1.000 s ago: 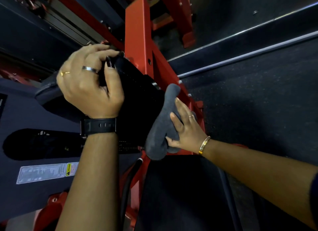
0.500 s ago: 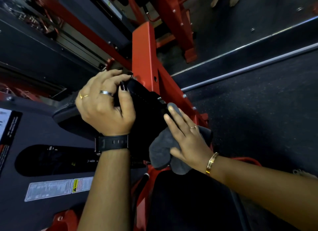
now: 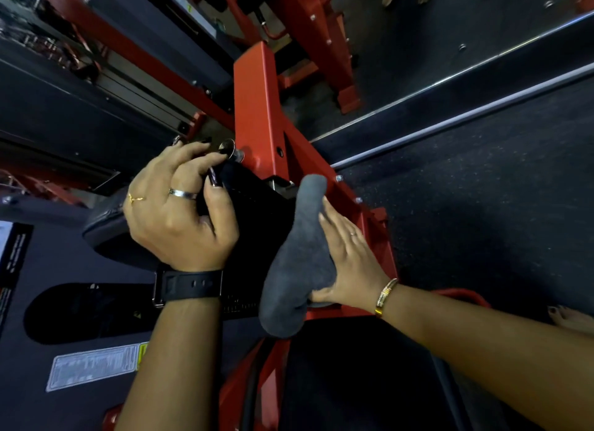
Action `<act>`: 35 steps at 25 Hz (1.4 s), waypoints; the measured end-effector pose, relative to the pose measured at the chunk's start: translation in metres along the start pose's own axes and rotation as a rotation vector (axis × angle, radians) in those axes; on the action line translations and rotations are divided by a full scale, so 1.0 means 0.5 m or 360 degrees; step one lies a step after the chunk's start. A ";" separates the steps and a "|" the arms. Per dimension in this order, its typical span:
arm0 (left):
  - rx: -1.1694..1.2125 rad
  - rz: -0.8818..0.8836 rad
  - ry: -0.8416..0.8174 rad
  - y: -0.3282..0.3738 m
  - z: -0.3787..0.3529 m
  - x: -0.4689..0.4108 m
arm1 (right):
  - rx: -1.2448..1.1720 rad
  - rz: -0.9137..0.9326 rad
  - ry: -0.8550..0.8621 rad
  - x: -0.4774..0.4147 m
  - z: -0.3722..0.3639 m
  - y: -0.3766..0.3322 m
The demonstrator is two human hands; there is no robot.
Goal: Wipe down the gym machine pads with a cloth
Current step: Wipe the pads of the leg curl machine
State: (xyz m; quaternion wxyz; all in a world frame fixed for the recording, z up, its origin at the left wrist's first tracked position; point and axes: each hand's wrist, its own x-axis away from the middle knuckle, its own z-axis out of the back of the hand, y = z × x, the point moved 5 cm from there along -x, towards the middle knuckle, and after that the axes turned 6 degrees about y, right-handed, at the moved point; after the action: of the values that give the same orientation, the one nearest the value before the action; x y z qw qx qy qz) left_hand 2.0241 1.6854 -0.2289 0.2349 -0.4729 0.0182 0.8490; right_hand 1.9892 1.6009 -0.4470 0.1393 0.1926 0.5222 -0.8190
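Note:
A black pad (image 3: 257, 225) is mounted on the red machine frame (image 3: 257, 109) at the centre. My left hand (image 3: 180, 212) grips the pad's upper left edge, fingers curled over it. A dark grey cloth (image 3: 295, 257) lies against the pad's right side. My right hand (image 3: 350, 257) presses the cloth to the pad with straight fingers, the thumb tucked under the cloth's lower fold. A second black pad (image 3: 353, 382) lies below, at the bottom centre.
A dark grey machine shroud (image 3: 64, 263) with a white warning label (image 3: 93, 366) fills the left. Dark rubber floor (image 3: 482, 205) and a metal rail (image 3: 450, 115) lie to the right. A bare foot (image 3: 572, 318) shows at the right edge. More red frames stand behind.
My right hand has slid the cloth up along the pad's right side after dipping lower half a second ago. My left hand keeps its grip on the pad.

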 end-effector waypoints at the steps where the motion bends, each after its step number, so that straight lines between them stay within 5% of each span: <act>1: 0.0016 -0.0023 0.0030 0.001 0.000 0.001 | 0.0057 0.0011 0.0011 0.018 -0.008 0.016; 10: -0.0032 -0.0017 0.0114 -0.001 0.000 0.005 | 0.0804 0.0462 -0.0098 0.141 -0.067 0.082; 21: -0.0070 0.0039 0.0045 0.002 0.003 0.000 | 0.1124 0.1038 0.0315 0.046 -0.021 -0.074; 35: -0.0048 0.0173 0.0002 0.002 0.003 -0.005 | 0.1193 0.1550 0.0060 0.027 0.013 -0.071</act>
State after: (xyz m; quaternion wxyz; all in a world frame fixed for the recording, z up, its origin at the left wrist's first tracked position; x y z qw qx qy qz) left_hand 2.0236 1.6839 -0.2263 0.1811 -0.4752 0.0311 0.8605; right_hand 1.9607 1.6093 -0.4220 0.4110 0.4594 0.0530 -0.7857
